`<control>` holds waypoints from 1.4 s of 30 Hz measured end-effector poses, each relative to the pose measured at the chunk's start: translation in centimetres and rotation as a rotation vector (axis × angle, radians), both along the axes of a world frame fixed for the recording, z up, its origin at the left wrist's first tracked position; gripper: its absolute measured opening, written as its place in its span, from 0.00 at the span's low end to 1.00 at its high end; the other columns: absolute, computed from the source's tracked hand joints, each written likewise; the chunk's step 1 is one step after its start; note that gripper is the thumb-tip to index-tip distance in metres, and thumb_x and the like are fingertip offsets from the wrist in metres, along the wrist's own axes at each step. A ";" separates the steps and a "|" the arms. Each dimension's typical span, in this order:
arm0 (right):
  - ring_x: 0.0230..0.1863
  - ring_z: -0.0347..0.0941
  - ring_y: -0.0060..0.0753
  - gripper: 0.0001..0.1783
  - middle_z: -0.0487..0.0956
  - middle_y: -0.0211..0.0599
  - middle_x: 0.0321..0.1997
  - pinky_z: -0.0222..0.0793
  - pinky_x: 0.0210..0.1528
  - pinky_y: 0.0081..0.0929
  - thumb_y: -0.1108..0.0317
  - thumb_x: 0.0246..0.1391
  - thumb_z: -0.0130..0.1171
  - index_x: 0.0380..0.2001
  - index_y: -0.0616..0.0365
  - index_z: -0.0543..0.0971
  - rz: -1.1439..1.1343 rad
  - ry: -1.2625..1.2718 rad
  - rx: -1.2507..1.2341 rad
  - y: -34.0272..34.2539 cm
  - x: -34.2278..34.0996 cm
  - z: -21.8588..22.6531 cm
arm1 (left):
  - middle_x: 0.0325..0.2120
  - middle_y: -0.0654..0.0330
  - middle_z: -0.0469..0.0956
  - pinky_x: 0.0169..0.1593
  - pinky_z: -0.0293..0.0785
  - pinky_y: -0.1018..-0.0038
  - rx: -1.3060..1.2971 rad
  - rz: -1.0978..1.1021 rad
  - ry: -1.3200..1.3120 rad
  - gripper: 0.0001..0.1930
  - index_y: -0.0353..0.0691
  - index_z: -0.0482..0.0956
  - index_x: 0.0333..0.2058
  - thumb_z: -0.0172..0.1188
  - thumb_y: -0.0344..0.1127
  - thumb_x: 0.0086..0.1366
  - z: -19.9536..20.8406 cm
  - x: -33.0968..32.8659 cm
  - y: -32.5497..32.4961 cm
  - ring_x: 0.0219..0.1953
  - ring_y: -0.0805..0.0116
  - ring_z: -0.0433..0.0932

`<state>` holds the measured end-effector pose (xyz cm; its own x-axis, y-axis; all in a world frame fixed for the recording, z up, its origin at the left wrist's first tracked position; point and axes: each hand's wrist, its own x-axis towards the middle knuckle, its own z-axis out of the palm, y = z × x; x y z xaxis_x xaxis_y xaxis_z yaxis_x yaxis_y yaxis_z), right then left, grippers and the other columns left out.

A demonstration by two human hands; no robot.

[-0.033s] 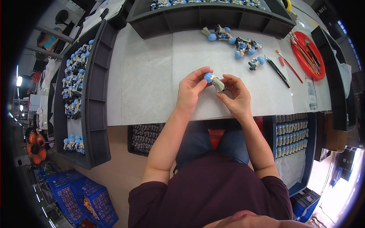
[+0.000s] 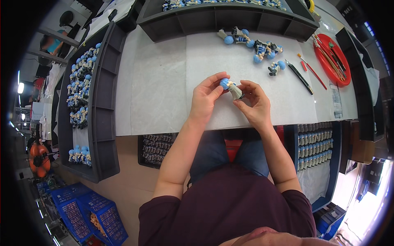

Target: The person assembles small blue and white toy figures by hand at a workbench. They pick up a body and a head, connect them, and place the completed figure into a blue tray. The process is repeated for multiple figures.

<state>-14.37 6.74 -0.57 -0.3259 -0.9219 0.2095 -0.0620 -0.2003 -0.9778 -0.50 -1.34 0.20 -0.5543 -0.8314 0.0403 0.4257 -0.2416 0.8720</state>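
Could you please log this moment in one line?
figurine: held; left grip: at head; right grip: at lower end; loose figurines, brush: on table

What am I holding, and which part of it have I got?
A small blue-haired figurine: the left hand holds it by the head. The right hand is at its lower end; whether it grips there is unclear.

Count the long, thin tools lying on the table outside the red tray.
2: the black pen-like tool, right of the lone figurine; the red-handled brush, between that tool and the red tray.
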 end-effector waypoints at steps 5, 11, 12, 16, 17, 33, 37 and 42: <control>0.45 0.70 0.27 0.28 0.73 0.39 0.43 0.66 0.49 0.24 0.81 0.39 0.61 0.48 0.62 0.69 -0.011 0.019 -0.002 0.0 -0.1 -0.1 | 0.45 0.56 0.72 0.52 0.67 0.72 0.003 -0.005 -0.002 0.17 0.35 0.69 0.48 0.48 0.21 0.60 0.2 -0.1 0.0 0.47 0.70 0.71; 0.46 0.70 0.28 0.27 0.73 0.39 0.43 0.66 0.50 0.25 0.81 0.39 0.60 0.48 0.62 0.69 -0.013 0.024 -0.016 0.0 -0.2 -0.2 | 0.46 0.55 0.72 0.53 0.67 0.72 0.009 -0.003 0.000 0.17 0.35 0.69 0.48 0.48 0.21 0.60 0.3 -0.2 0.1 0.48 0.69 0.71; 0.46 0.70 0.28 0.27 0.73 0.39 0.43 0.66 0.50 0.25 0.81 0.39 0.60 0.47 0.62 0.69 -0.015 0.026 -0.019 0.0 -0.2 -0.2 | 0.46 0.55 0.72 0.53 0.67 0.71 0.007 -0.002 0.003 0.17 0.35 0.69 0.48 0.49 0.21 0.59 0.2 -0.2 0.1 0.48 0.69 0.71; 0.46 0.71 0.29 0.26 0.74 0.40 0.43 0.66 0.51 0.26 0.78 0.39 0.61 0.47 0.63 0.69 -0.022 0.060 -0.015 0.0 0.2 0.0 | 0.45 0.55 0.72 0.54 0.68 0.71 0.011 0.014 0.011 0.17 0.35 0.70 0.48 0.50 0.20 0.58 0.1 0.2 0.1 0.47 0.68 0.72; 0.46 0.71 0.30 0.26 0.74 0.40 0.43 0.66 0.50 0.26 0.77 0.39 0.61 0.47 0.63 0.69 -0.027 0.069 -0.023 0.0 0.2 0.0 | 0.45 0.55 0.73 0.53 0.68 0.71 0.010 0.014 0.008 0.17 0.34 0.70 0.48 0.51 0.20 0.58 0.2 0.2 0.2 0.47 0.68 0.72; 0.39 0.71 0.20 0.18 0.77 0.32 0.38 0.66 0.43 0.19 0.80 0.41 0.63 0.40 0.61 0.75 -0.439 0.044 -0.161 8.8 -6.2 0.4 | 0.44 0.52 0.72 0.45 0.70 0.75 -0.212 -0.065 -0.240 0.18 0.31 0.68 0.49 0.55 0.26 0.59 -0.6 -0.6 1.2 0.38 0.71 0.72; 0.38 0.73 0.20 0.17 0.78 0.31 0.37 0.68 0.41 0.19 0.78 0.41 0.63 0.39 0.61 0.76 -0.900 -0.035 -0.053 20.0 -13.0 -2.2 | 0.46 0.53 0.71 0.47 0.68 0.76 -0.216 -0.102 -0.284 0.18 0.31 0.68 0.49 0.53 0.25 0.59 -0.5 -1.0 1.1 0.40 0.71 0.71; 0.38 0.74 0.20 0.17 0.79 0.35 0.37 0.69 0.41 0.19 0.78 0.41 0.60 0.39 0.61 0.76 -1.194 0.085 0.536 35.0 -16.8 -7.3 | 0.46 0.53 0.70 0.48 0.69 0.77 -0.220 -0.054 -0.363 0.16 0.30 0.67 0.49 0.49 0.25 0.62 -0.2 -0.9 1.0 0.41 0.71 0.71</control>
<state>-31.22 41.78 -7.89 -0.9982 -0.0511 -0.0308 0.0058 0.4303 -0.9027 -1.44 -0.35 -0.05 -0.6079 -0.7940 0.0080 0.0733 -0.0461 0.9962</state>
